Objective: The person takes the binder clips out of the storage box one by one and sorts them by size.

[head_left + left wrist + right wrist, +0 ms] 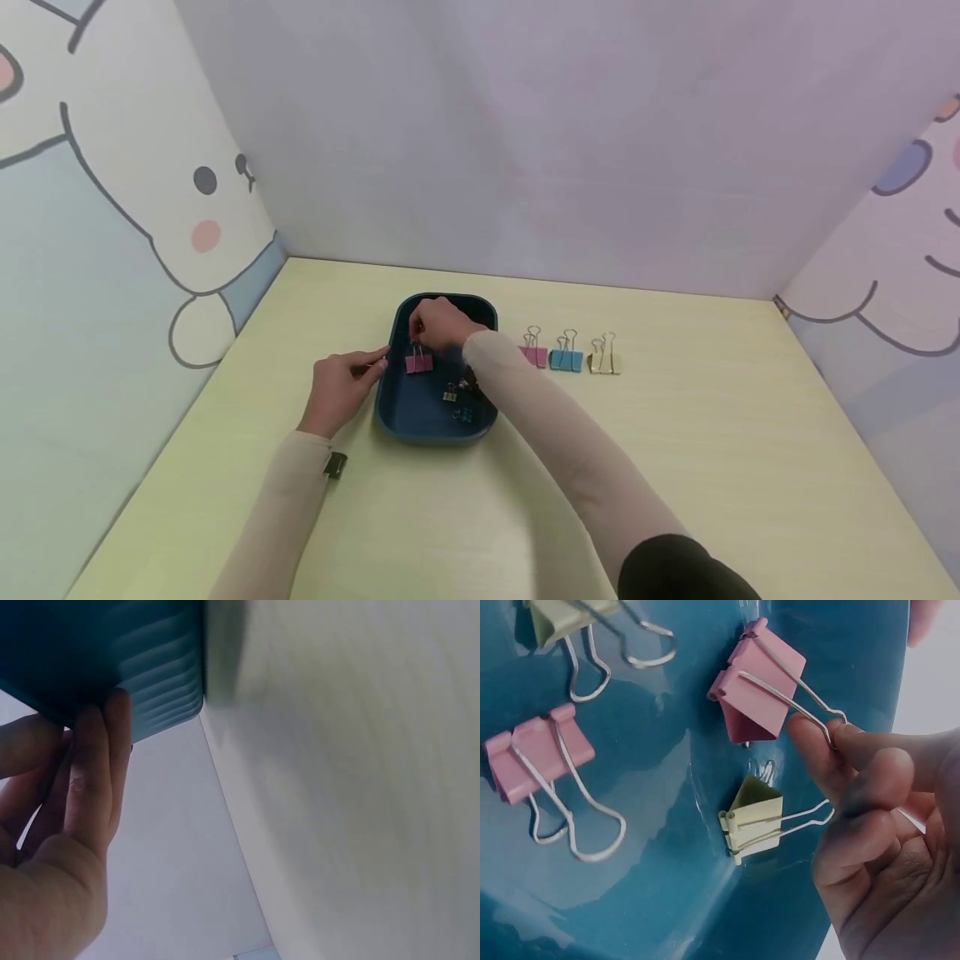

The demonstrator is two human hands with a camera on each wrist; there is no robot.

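Observation:
My right hand (444,323) reaches into a dark blue tray (435,432). Its thumb and fingertips pinch the wire handle of a pink binder clip (761,686), whose body hangs toward the tray floor. Beside that clip in the right wrist view lie a small yellow binder clip (754,821), another pink binder clip (540,754) and part of a yellow one (562,619) at the top edge. My left hand (339,387) grips the tray's left rim between thumb and fingers, its fingertips against the ribbed side wall (154,675) in the left wrist view.
Right of the tray, a pink binder clip (536,356), a blue binder clip (566,360) and a pale yellow binder clip (605,363) stand in a row on the light table (712,442). A small blue clip (467,415) lies near the tray's front. Printed walls enclose the table.

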